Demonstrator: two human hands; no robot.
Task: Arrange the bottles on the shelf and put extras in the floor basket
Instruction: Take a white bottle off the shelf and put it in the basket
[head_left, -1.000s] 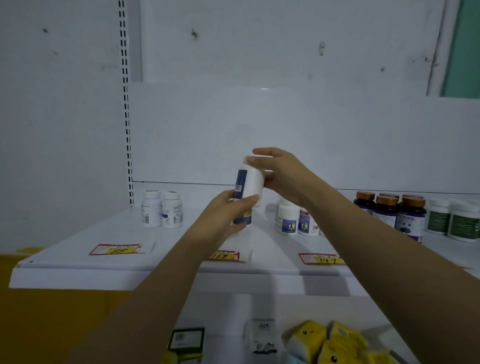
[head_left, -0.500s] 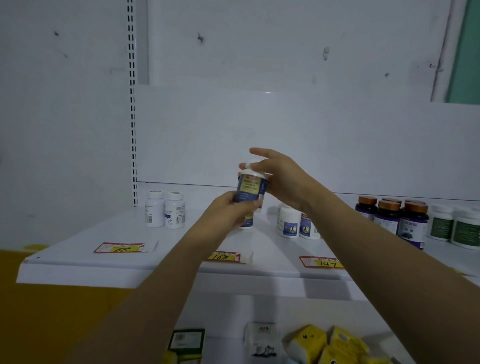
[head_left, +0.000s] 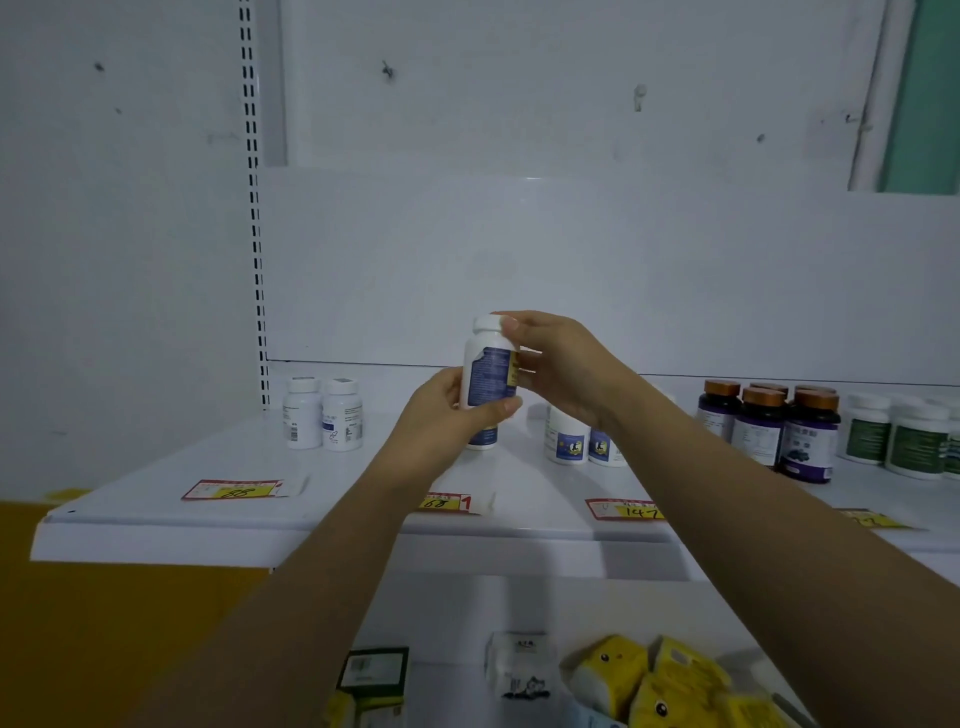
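I hold a white bottle with a blue and yellow label (head_left: 488, 371) upright above the white shelf (head_left: 218, 519). My left hand (head_left: 447, 423) grips its lower part from the left, thumb across the label. My right hand (head_left: 558, 371) holds its upper part and white cap from the right. Just behind and below it, another blue-labelled bottle (head_left: 483, 436) stands on the shelf, mostly hidden by my left hand. Two small white bottles with blue labels (head_left: 569, 441) stand under my right wrist. The floor basket is out of view.
Two white bottles (head_left: 322, 413) stand at the shelf's left. Dark bottles with brown caps (head_left: 763, 426) and white bottles with green labels (head_left: 898, 439) stand at the right. Price tags (head_left: 234, 489) line the front edge. Yellow packs (head_left: 649, 680) and boxes lie on the lower shelf.
The bottle has been turned in my hands, so its label faces differently. It stayed upright at about the same place over the shelf. Both hands stay on it.
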